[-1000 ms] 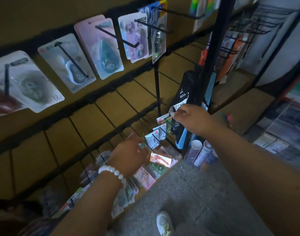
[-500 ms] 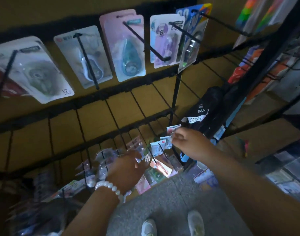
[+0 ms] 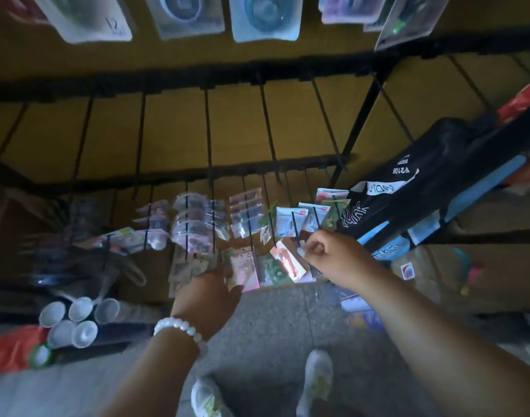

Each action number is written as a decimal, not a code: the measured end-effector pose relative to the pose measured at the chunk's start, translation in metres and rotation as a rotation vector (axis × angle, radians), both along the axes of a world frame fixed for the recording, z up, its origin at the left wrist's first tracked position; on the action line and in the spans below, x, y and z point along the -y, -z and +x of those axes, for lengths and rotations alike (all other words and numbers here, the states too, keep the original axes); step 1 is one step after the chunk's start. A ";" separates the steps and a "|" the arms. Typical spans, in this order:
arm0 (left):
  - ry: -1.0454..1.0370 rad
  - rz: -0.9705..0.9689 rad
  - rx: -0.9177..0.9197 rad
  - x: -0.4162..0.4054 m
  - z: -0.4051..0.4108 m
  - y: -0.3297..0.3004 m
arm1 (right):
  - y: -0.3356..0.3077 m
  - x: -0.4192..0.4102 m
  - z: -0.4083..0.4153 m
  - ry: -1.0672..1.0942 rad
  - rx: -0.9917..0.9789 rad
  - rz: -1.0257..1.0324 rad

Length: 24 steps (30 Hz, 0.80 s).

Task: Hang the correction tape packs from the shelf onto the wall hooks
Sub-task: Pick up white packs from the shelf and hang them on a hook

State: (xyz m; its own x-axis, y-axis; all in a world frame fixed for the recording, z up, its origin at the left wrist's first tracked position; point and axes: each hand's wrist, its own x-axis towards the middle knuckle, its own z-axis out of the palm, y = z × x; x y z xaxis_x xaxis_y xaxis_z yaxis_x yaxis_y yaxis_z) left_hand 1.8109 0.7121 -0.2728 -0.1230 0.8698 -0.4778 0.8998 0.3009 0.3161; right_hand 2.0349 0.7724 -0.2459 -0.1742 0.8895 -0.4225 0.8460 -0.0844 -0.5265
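Several correction tape packs hang on the top row of wall hooks, among them a blue one [image 3: 265, 18] and a white one marked 12 [image 3: 92, 21]. Low down, many small packs hang on short black hooks [image 3: 295, 228]. My left hand [image 3: 211, 291], wearing a white bead bracelet, reaches into the lowest packs and touches a pink pack [image 3: 245, 270]; its fingers are hidden among them. My right hand [image 3: 324, 251] has curled fingers pinching the edge of a small pack by a peach-coloured pack [image 3: 289, 261].
A black and blue bag [image 3: 423, 191] leans against the rack's right post. Several white cups [image 3: 77, 317] and a red bag [image 3: 11, 347] sit on the floor at left. My white shoes [image 3: 316, 377] stand on grey pavement below.
The view has tilted down, so the upper packs now sit at the top edge. My left hand moved lower into the bottom packs. My right hand dropped slightly to the lower hooks.
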 end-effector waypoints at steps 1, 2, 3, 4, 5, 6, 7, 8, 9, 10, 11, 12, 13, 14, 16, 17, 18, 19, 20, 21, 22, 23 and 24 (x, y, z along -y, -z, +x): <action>0.004 0.012 -0.010 0.000 -0.001 0.010 | 0.008 0.001 -0.001 -0.005 0.007 0.002; 0.021 0.020 -0.020 0.000 -0.002 0.020 | 0.016 0.001 -0.003 -0.008 0.010 0.003; 0.034 0.034 -0.019 -0.001 -0.003 0.032 | 0.026 0.001 -0.006 -0.007 0.013 -0.002; 0.030 0.034 -0.007 -0.002 -0.004 0.042 | 0.037 0.002 -0.008 -0.006 0.014 -0.004; 0.020 0.037 0.018 -0.005 -0.005 0.054 | 0.051 0.002 -0.011 0.002 0.015 -0.004; 0.012 0.035 0.037 -0.007 -0.007 0.069 | 0.066 0.002 -0.015 0.014 0.011 -0.002; 0.016 0.043 0.051 -0.009 -0.009 0.086 | 0.083 0.002 -0.018 0.031 0.007 -0.002; 0.020 0.042 0.054 -0.011 -0.010 0.103 | 0.101 0.002 -0.022 0.046 0.006 0.002; 0.025 0.046 0.058 -0.013 -0.012 0.122 | 0.121 0.002 -0.025 0.062 0.011 0.006; 0.025 0.042 0.058 -0.014 -0.013 0.139 | 0.140 0.001 -0.028 0.074 0.019 0.011; 0.024 0.045 0.064 -0.015 -0.014 0.158 | 0.160 0.001 -0.030 0.084 0.028 0.011; 0.021 0.042 0.071 -0.016 -0.016 0.177 | 0.180 0.001 -0.033 0.090 0.036 0.012; 0.012 0.046 0.077 -0.018 -0.018 0.196 | 0.200 0.000 -0.034 0.090 0.043 0.014; 0.001 0.042 0.084 -0.020 -0.019 0.214 | 0.220 -0.001 -0.035 0.087 0.050 0.015; -0.010 0.035 0.116 -0.022 -0.019 0.250 | 0.260 -0.001 -0.035 0.097 0.054 0.020; -0.018 0.037 0.136 -0.023 -0.019 0.267 | 0.279 -0.002 -0.035 0.113 0.048 0.028; -0.027 0.041 0.154 -0.023 -0.017 0.282 | 0.298 -0.002 -0.034 0.132 0.045 0.032; -0.034 0.051 0.168 -0.024 -0.016 0.297 | 0.317 -0.004 -0.033 0.152 0.047 0.027; -0.039 0.052 0.173 -0.025 -0.014 0.312 | 0.335 -0.005 -0.032 0.167 0.049 0.013; -0.037 0.055 0.177 -0.027 -0.013 0.327 | 0.351 -0.007 -0.031 0.177 0.049 -0.002; -0.035 0.049 0.179 -0.029 -0.013 0.342 | 0.367 -0.009 -0.030 0.186 0.050 -0.012; -0.033 0.044 0.179 -0.031 -0.012 0.356 | 0.383 -0.011 -0.030 0.195 0.051 -0.014; -0.038 0.035 0.175 -0.034 -0.011 0.370 | 0.397 -0.014 -0.029 0.205 0.053 -0.009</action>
